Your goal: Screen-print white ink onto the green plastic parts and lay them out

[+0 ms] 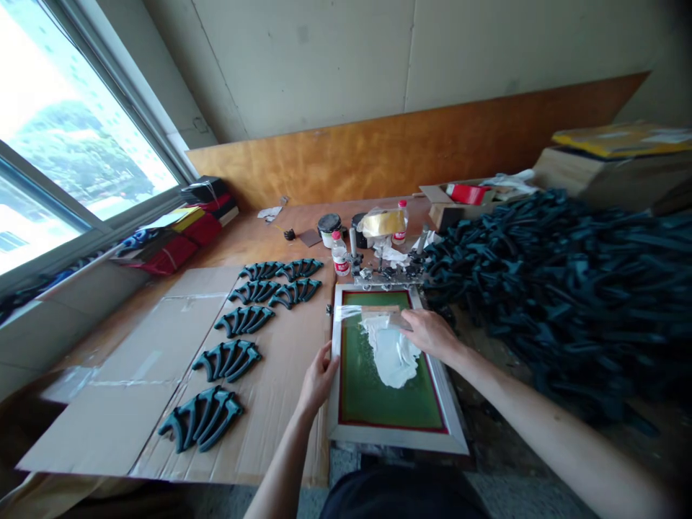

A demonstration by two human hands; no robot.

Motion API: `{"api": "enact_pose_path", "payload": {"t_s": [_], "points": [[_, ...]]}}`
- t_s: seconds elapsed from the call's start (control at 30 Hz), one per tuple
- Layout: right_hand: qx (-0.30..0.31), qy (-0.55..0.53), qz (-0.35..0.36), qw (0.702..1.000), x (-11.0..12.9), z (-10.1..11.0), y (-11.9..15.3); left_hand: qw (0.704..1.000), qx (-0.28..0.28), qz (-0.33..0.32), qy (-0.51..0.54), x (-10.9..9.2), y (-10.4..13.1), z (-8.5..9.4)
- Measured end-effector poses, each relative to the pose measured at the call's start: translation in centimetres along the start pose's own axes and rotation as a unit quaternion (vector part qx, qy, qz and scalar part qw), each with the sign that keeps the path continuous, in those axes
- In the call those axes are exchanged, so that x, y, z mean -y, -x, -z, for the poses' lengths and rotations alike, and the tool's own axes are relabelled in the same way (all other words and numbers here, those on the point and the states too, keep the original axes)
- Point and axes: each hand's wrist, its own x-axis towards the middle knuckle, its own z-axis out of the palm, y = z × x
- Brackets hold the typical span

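Observation:
A screen frame (454, 425) with silver edges and a green mesh lies in front of me. White paste (393, 357) is spread over the upper middle of the mesh. My right hand (429, 333) grips the right end of a wide, flat squeegee (378, 314), which rests across the mesh above the paste. At the frame's left edge is my left hand (320, 375), its fingers closed on that edge. Behind the frame stands a metal clamp fixture (386, 275). Dark green curved parts (202, 418) lie in fanned groups on cardboard (264, 432) to the left.
A large heap of dark green parts (567, 288) covers the right side. Bottles, including one with a red cap (340, 256), and a lidded tub (329, 229) stand behind the frame. Boxes (595, 173) sit back right; a window is left.

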Motion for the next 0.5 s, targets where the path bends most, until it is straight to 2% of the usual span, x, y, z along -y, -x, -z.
{"api": "enact_pose_path", "payload": {"t_s": [0.1,0.2,0.27,0.37,0.43,0.5], "points": [[-0.059,0.031,0.017,0.998,0.2,-1.1,1.5,1.000,0.009,-0.010,0.002,0.3,0.0,0.0],[-0.086,0.039,0.024,0.995,1.4,-2.1,3.1,1.000,0.010,-0.015,-0.003,0.5,0.1,0.0],[-0.078,0.022,0.065,0.995,2.5,-2.4,4.3,1.000,0.011,-0.018,-0.007,0.7,0.1,0.0],[-0.048,-0.008,0.184,0.982,3.3,-1.9,6.1,1.000,0.015,-0.021,-0.009,0.9,0.0,-0.1],[-0.024,-0.027,0.245,0.969,3.1,-0.9,6.6,1.000,0.014,-0.023,-0.008,1.2,-0.2,-0.2],[0.009,-0.052,0.262,0.964,2.4,0.1,6.3,1.000,0.009,-0.024,-0.006,1.4,-0.3,-0.3]]}}
